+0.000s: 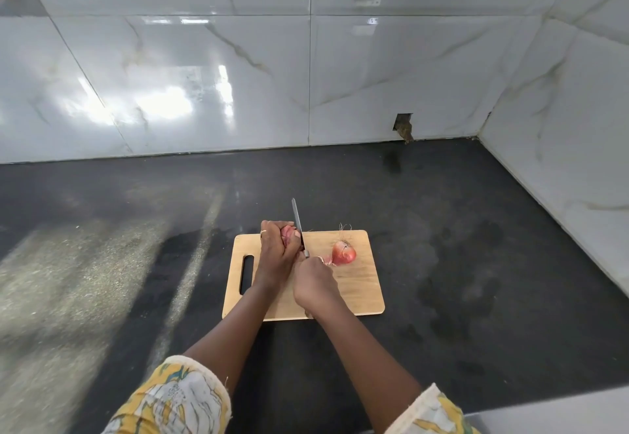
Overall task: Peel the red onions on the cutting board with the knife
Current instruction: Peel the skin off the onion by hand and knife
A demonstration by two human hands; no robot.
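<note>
One onion [289, 233] is held over the rear left part of the board [360, 294], wrapped by the left hand [277, 253], whose fingers [272, 231] are curled tightly round it so that only a pink patch is seen. The knife [299, 226] is gripped by the right hand [315, 283], which is closed round the hidden handle. The blade is pointed away from the person and laid against the right side of the held onion. A second onion [343, 252] lies on the board to the right, near the knife hand but untouched, with dry roots and a curl of loose skin showing. The board is set on the dark counter [442, 229]. The onions can be judged light, firm and round, so rolling is to be expected unless they are cupped in the palm. The outer skin is likely papery and brittle, easily torn in strips, while the layer beneath is probably slick and moist. A hold is best taken round the middle, with the root and tip ends left free for the blade and fingertips kept back from the edge.
</note>
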